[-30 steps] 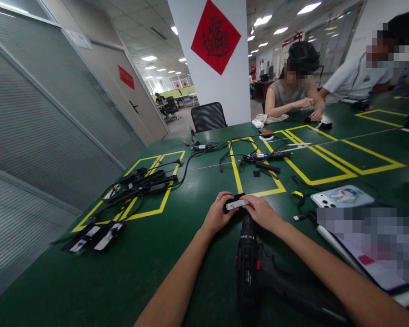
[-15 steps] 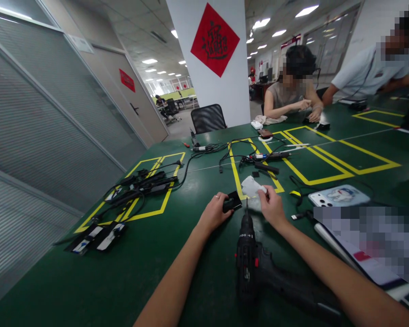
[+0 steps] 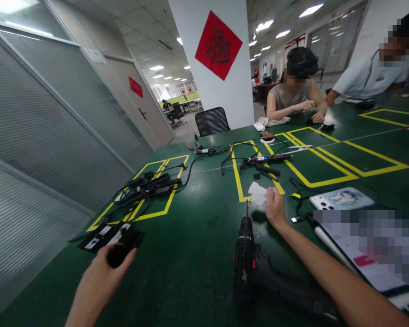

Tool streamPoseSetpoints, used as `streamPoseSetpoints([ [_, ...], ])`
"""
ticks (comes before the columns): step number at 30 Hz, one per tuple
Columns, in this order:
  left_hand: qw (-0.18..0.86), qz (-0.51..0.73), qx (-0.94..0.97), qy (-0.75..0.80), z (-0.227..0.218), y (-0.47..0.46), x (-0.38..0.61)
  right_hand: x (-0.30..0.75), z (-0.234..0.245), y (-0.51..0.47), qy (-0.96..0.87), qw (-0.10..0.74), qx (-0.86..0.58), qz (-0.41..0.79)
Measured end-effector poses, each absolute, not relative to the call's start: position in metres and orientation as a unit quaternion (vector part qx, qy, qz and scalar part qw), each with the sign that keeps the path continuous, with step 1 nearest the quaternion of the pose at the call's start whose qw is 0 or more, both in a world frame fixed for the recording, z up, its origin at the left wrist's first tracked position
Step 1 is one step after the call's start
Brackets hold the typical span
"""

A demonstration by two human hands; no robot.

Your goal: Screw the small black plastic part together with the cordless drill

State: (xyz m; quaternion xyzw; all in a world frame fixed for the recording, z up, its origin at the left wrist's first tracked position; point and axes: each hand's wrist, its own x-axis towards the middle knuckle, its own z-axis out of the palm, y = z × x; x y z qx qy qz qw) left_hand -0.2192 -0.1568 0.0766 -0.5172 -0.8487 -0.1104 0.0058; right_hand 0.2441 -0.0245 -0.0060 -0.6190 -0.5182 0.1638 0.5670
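Note:
My left hand is out at the lower left, shut on a small black box, blurred, just in front of two flat black parts with white labels. My right hand rests on the green table near the middle, its fingers on a white sheet beside a yellow tape line. A black cordless drill lies between my forearms, bit pointing away from me.
A heap of black adapters and cables fills a yellow-taped box at left. A phone in a cartoon case lies at right. Pen-like tools and wires sit further back. Two other people sit at the far side. A black chair stands by the pillar.
My left hand has carried the small black box from the table's middle out to the lower left. My right hand, which lifted the white sheet off it, has lowered the sheet to the table.

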Motion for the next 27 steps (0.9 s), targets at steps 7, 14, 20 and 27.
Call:
streamPoseSetpoints([
  [7, -0.093, -0.075, -0.471, -0.874, 0.021, -0.223, -0.287, 0.248, -0.014, -0.017, -0.491, 0.582, -0.621, 0.187],
  [14, -0.05, -0.097, -0.518, -0.848, 0.019, -0.221, -0.297, 0.255, -0.018, -0.017, -0.451, 0.611, -0.597, 0.257],
  [20, 0.102, -0.102, -0.563, -0.814, 0.048, -0.204, -0.251, 0.252, -0.014, -0.018, -0.458, 0.61, -0.593, 0.26],
  [27, 0.009, -0.19, -0.719, -0.669, 0.08, -0.146, -0.09, 0.24, 0.0, -0.031, -0.52, 0.586, -0.554, 0.283],
])
